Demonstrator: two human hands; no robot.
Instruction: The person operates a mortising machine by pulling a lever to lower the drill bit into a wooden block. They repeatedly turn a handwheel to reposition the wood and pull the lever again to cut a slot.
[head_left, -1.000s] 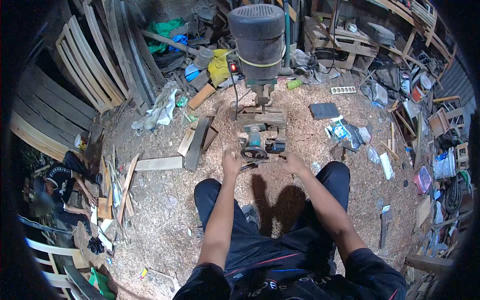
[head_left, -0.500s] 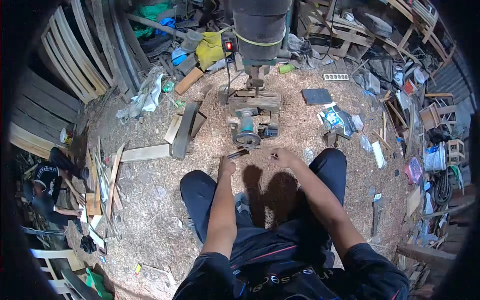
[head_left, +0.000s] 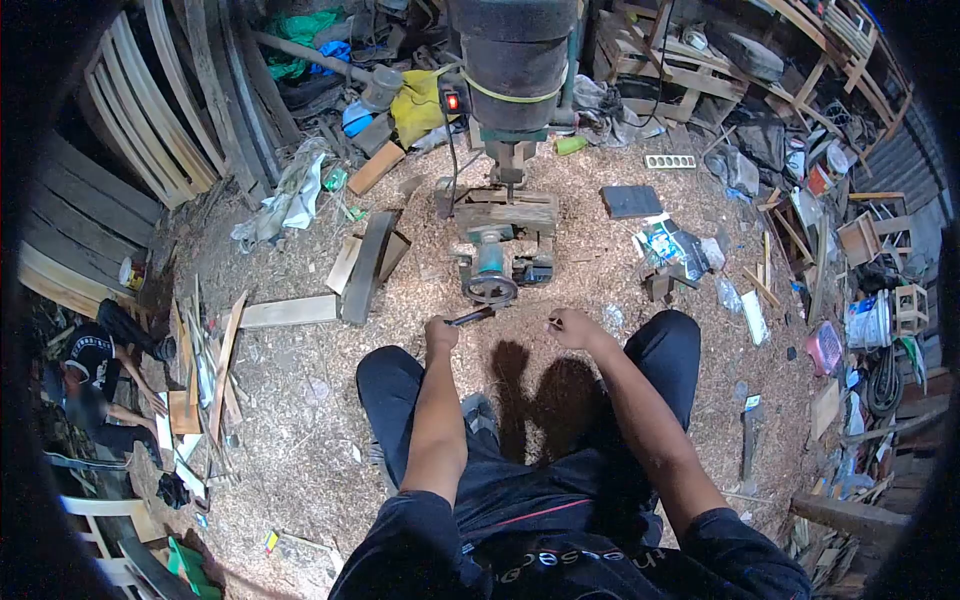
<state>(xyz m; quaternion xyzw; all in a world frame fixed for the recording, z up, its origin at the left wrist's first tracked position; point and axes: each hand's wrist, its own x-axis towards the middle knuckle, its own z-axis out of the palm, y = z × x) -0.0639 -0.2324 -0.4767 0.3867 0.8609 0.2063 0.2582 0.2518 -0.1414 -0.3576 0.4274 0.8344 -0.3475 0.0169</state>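
Note:
My left hand (head_left: 441,334) is closed around one end of a dark, slim tool (head_left: 471,317), whose exact kind I cannot make out. Its far end points right, just below the round handwheel (head_left: 490,290) of the machine. My right hand (head_left: 573,329) is pinched, with something small and dark at the fingertips, too small to name. In front of both hands stands a drilling machine (head_left: 512,70) with a lit red switch (head_left: 452,102). Under its bit (head_left: 510,192), a wooden block (head_left: 507,212) sits on the vise-like base.
Left of the machine lie a pale board (head_left: 290,311) and a dark plank (head_left: 368,268). A dark slab (head_left: 631,201) and a power strip (head_left: 669,161) lie to the right. Another person (head_left: 95,350) sits far left among wood pieces. Shavings cover the floor.
My left hand has moved slightly left and down, drawing the dark tool away from the handwheel. My right hand has shifted slightly down. The other person's arm has moved.

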